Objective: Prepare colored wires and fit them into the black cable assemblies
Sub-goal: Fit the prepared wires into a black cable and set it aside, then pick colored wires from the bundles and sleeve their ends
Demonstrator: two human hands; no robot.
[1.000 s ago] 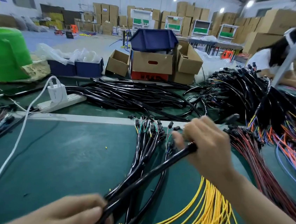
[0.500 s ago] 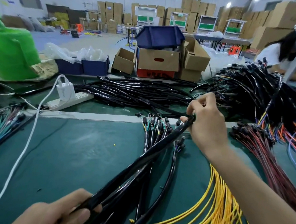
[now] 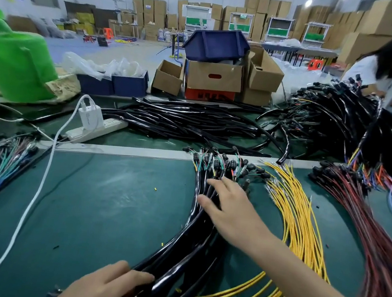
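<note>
— What could have gone wrong from there?

— Tangling, mostly. The black cables lay in a loose bundle on the counter, running from its near edge toward the far seam. The yellow wires lay just right of them and closed in on the bundle at the near end. The right forearm reached across those wires, so I judged that a careless drag would sweep them into the cables.

— Anything else?

— The plugs at the cables' far ends were fanned out, with thin coloured leads sticking from them. Sliding one cable lengthwise could have snagged a neighbour's leads. The bundle was only loosely gathered, so it could also have splayed apart.

— And the grips, relative to the cables?

— The right grip was released. Its fingers were straight and spread flat on top of the bundle toward its far end, just short of the plugs, so it touched the cables but held none. The left grip sat at the near edge with its fingers against the bundle's near left side. I couldn't tell whether it clasped a cable or merely steadied the bundle.
</note>
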